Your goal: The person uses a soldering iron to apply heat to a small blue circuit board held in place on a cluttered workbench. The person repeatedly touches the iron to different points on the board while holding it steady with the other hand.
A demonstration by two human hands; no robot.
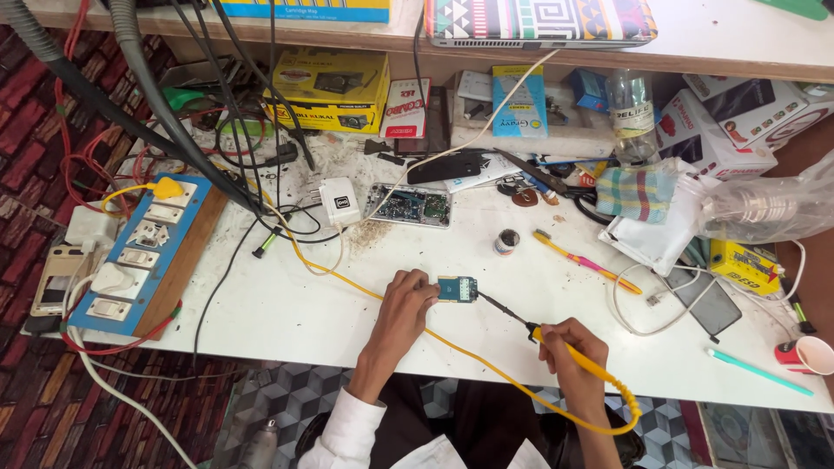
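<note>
Head view: left hand (407, 300) grip pinches one circuit board (457, 289); right hand (569, 347) grip wraps one soldering iron (556, 340).

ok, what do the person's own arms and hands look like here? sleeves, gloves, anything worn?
Both hands are bare: no gloves, and no rings or watch that I can make out. The left hand comes out of a white long sleeve with a buttoned-style cuff near the wrist. The right hand and its forearm show no sleeve up to the frame edge.

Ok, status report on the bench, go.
Left hand pinning small blue circuit board to white table. Right hand gripping yellow soldering iron, tip at board's right edge. Yellow cord passes under left hand.
</note>
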